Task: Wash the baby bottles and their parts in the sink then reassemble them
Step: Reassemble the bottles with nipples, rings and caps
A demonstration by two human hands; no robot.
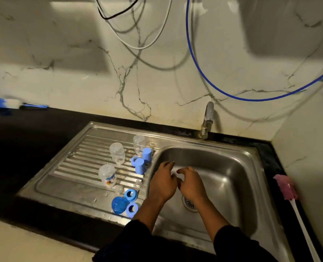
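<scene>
Bottle [107,175] left of sink [223,167] bears unreadable print; over sink your left hand [163,179] and right hand [190,184] pinch a pale part [176,170].

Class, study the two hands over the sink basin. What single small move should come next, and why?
Probably carry the small pale piece, pinched by the right hand with the left hand against it, leftward onto the drainboard. The bottles, blue caps and blue rings already stand there, and no water shows at the tap.
</scene>
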